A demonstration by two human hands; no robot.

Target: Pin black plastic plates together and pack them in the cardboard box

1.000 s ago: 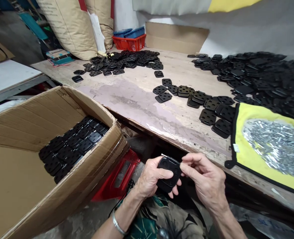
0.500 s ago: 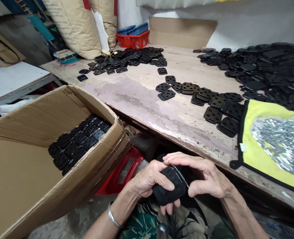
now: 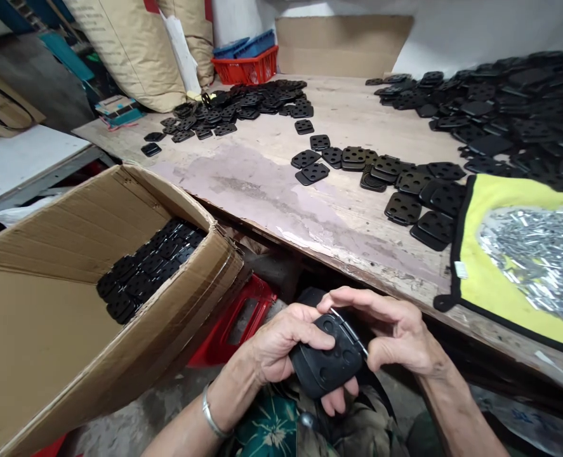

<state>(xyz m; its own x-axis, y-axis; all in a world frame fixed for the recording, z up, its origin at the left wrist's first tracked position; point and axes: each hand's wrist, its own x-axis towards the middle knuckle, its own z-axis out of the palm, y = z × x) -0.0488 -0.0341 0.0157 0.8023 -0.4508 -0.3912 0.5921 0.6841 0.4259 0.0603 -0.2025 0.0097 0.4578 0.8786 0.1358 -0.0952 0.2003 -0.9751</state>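
Matt plate point(image 3: 341, 368), shiny metal pin point(image 3: 349, 332)

left hand point(image 3: 284, 339) partly behind the black plate point(image 3: 336, 374), yellow cloth point(image 3: 485, 285) partly beyond the right edge

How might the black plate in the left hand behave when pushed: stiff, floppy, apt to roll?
The black plate is probably stiff, as it looks flat under the thumb of the left hand. Its broad, flat shape makes rolling unlikely. The thin metal pin at its edge might slide lengthwise, since an end sticks out.
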